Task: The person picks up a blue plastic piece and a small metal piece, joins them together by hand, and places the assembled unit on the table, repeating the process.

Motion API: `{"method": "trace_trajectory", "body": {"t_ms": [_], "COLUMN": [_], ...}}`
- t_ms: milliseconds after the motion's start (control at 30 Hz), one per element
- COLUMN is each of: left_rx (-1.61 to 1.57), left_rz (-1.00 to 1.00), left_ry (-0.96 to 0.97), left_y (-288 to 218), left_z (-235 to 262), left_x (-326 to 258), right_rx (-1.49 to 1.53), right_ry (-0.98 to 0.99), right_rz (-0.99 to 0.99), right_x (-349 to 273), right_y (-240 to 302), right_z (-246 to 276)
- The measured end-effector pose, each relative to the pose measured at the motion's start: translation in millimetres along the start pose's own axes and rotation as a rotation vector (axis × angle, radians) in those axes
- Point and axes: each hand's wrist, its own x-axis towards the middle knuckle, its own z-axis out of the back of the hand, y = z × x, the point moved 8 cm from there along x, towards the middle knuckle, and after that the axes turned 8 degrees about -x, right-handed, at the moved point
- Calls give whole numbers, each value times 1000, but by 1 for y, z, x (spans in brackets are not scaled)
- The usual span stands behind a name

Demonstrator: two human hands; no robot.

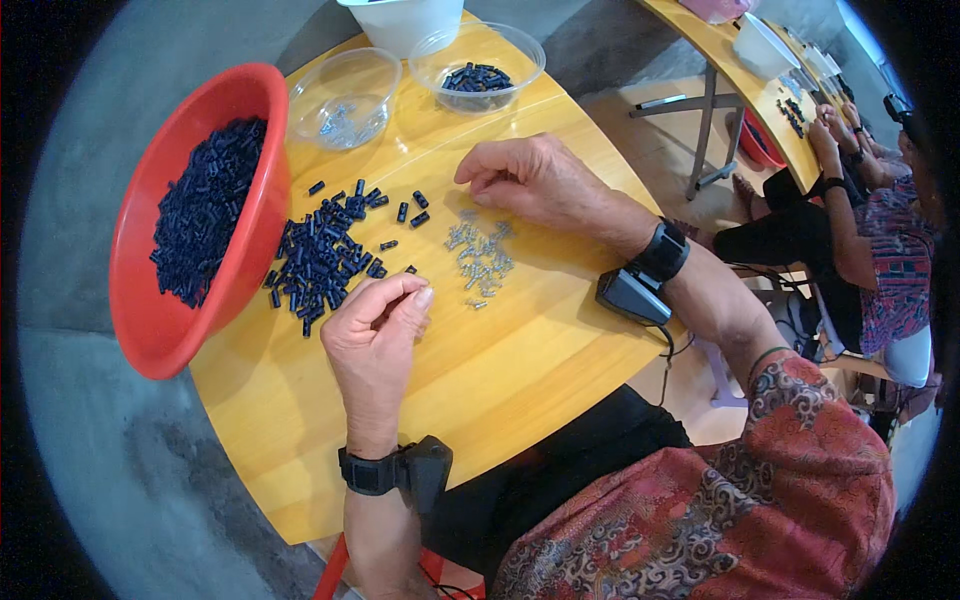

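Two hands over a yellow table (520, 360), both mine, each with a black wrist strap. Left hand (375, 335) sits just right of the dark pile (322, 258), a loose heap of small dark blue tubes on the tabletop. Its fingers (405, 295) are curled in, thumb tip pressed against the forefinger; I cannot tell whether a piece is pinched between them. Right hand (530, 180) hovers at the upper edge of the silver pile (480, 255), a scatter of small metal bits lying between the two hands. Its fingers are bent and bunched, tips drawn together and pointing left; I cannot tell if they hold anything.

Red basin (150, 330) at the left table edge, tilted, part-filled with more dark tubes, rim touching the dark pile. At the far edge, two clear bowls side by side: left bowl (345, 95) holds a few silver bits, right bowl (480, 60) holds dark pieces. A white tub (405, 20) stands behind them. Another person (880, 250) sits at a second table, well apart, upper right.
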Motion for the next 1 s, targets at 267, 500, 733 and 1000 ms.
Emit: {"method": "trace_trajectory", "body": {"t_ms": [267,500,733,1000], "left_rx": [-309,-482,-510,-443], "left_rz": [199,299,339,245], "left_ry": [17,51,101,98], "left_y": [12,17,20,8], "left_z": [2,-5,-9,-7], "left_x": [-4,-7,-8,-9], "right_rx": [78,330,154,624], "right_ry": [-16,109,77,264], "right_rz": [146,189,336,-21], "right_x": [-5,-19,-22,-19], "right_y": [26,70,81,51], "right_z": [4,-21,-24,-47]}}
